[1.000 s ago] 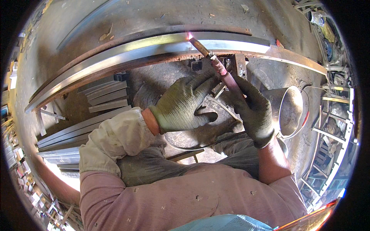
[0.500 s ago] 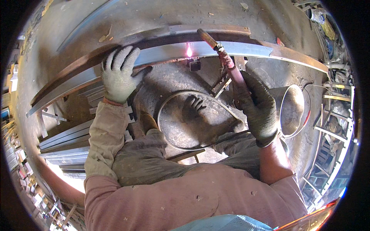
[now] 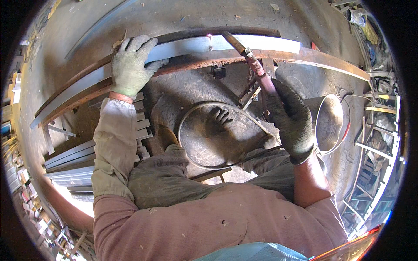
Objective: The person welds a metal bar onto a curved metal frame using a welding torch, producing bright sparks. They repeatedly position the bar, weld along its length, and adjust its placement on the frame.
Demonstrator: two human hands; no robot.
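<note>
My left hand (image 3: 132,67), in a grey-green work glove, is wrapped over a long bluish steel bar (image 3: 180,48). Its fingers lie over the bar's far side, with the thumb along the near side. In my right hand (image 3: 291,124), also gloved, is a welding torch (image 3: 271,89); its wrapped neck and brownish nozzle point up and left toward the bar. A dark weld seam with a faint pink glow at its top crosses the bar just left of the nozzle, which is a little apart from it.
The bar rests along a rusty brown beam (image 3: 322,58). More steel profiles (image 3: 72,158) lie stacked at the left. A cable loop (image 3: 180,135) lies on the floor between my legs. A bucket-like container (image 3: 329,124) stands at the right, near a metal rack (image 3: 383,174).
The bright arc has dimmed to a small glow. The bar has shifted away from me or turned on the beam, and my left hand has moved away with it. The torch has barely moved.
</note>
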